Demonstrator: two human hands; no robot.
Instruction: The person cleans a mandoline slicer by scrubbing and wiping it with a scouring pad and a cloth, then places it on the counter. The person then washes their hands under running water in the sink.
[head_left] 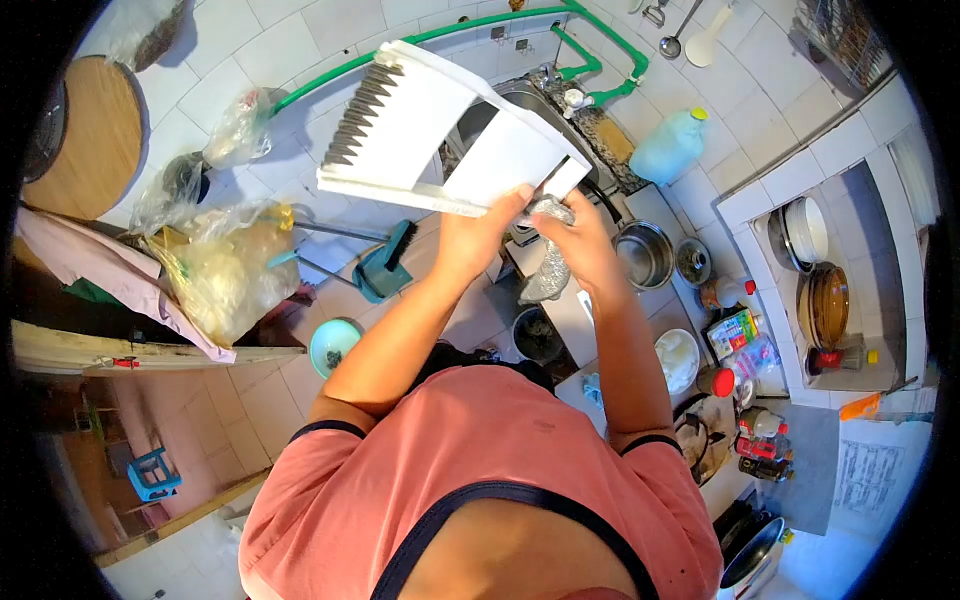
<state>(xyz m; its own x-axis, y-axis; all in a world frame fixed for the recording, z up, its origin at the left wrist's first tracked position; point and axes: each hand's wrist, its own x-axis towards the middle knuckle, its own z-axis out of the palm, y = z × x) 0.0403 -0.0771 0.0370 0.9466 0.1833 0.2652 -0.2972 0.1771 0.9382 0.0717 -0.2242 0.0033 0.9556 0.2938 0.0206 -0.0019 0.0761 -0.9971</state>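
Observation:
A white plastic panel with a row of dark pointed teeth along its wide far-left end is raised in front of me. Its narrower end points toward my right, and a gap opens through its middle. My left hand is closed on the panel's lower edge, thumb on top. A crumpled silvery-grey cloth is bunched in my closed right hand, against the panel's narrow end. Part of the cloth hangs below the fingers. My fingers behind the panel are hidden.
Behind the panel is a metal sink with green pipes. A blue jug, metal pot and white bowl stand right. A dustpan, light-green basin and plastic bags are left.

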